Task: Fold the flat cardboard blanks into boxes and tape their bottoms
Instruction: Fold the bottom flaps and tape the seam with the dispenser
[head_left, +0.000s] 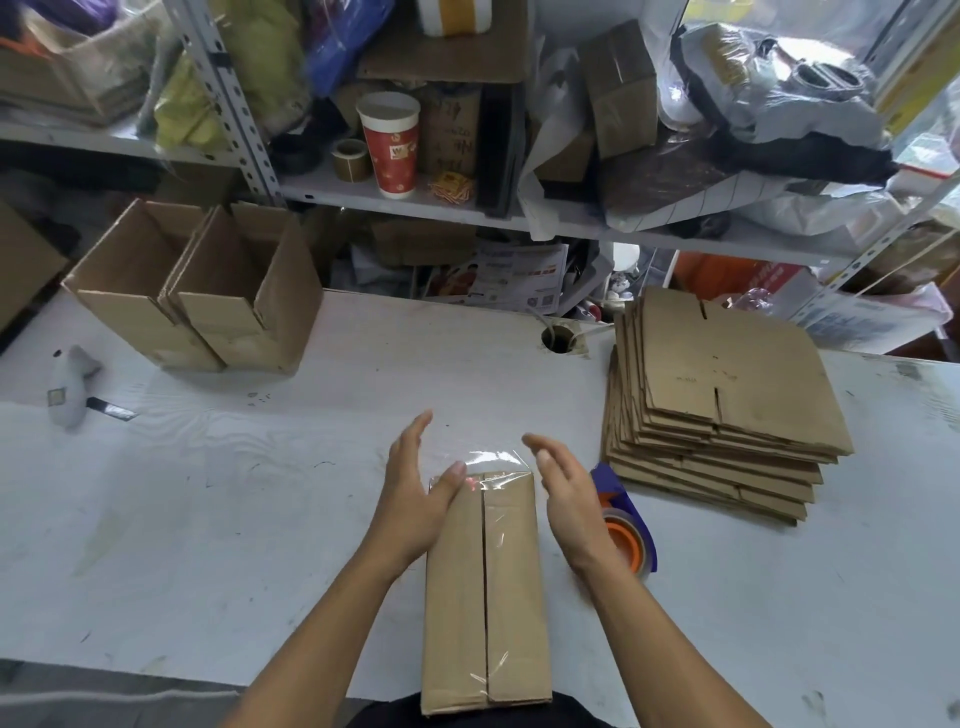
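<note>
A folded cardboard box (511, 587) lies bottom-up in front of me, reaching to the table's near edge. Clear tape (491, 470) runs along its centre seam and sticks out past the far end. My left hand (418, 491) is at the box's far left corner, fingers straight, thumb resting on the top face. Just right of the far end my right hand (569, 493) hovers with straight fingers, holding nothing. A blue and orange tape dispenser (626, 525) lies partly hidden behind my right wrist. Flat cardboard blanks (727, 395) are stacked at the right.
Two open-topped finished boxes (202, 291) stand at the table's back left. A grey handheld scanner (72, 384) lies at the far left. A cable hole (558, 338) is in the white table (260, 493). Cluttered shelves with a red paper cup (390, 145) rise behind.
</note>
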